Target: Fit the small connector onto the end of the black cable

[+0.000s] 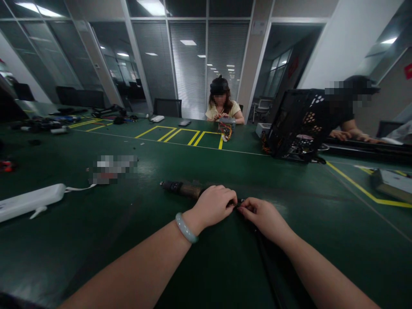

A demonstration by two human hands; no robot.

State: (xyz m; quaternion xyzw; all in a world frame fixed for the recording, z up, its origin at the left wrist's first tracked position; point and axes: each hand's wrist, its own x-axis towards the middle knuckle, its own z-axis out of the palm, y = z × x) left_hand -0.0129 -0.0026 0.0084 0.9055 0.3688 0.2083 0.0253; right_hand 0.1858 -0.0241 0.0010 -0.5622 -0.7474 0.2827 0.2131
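Observation:
A long dark cylinder [188,190] lies on the green table, with black ringed sections, a brownish middle and a narrow tip pointing left. My left hand [216,205], with a pale bangle at the wrist, curls over its right end, fingers closed; the hand covers that part. Close beside it, my right hand [264,218] is closed in a pinch at a thin black piece [240,201] between the two hands. Whether that piece joins the cylinder is hidden by my fingers. A long black strip [267,266] runs from below my right hand toward the bottom edge.
A white power strip [35,199] lies at left. Across the table, a person [225,105] handles a metal box with coloured wires [227,128]. A black computer case [294,124] stands at right, near another person's hands. A grey box [392,184] sits at far right.

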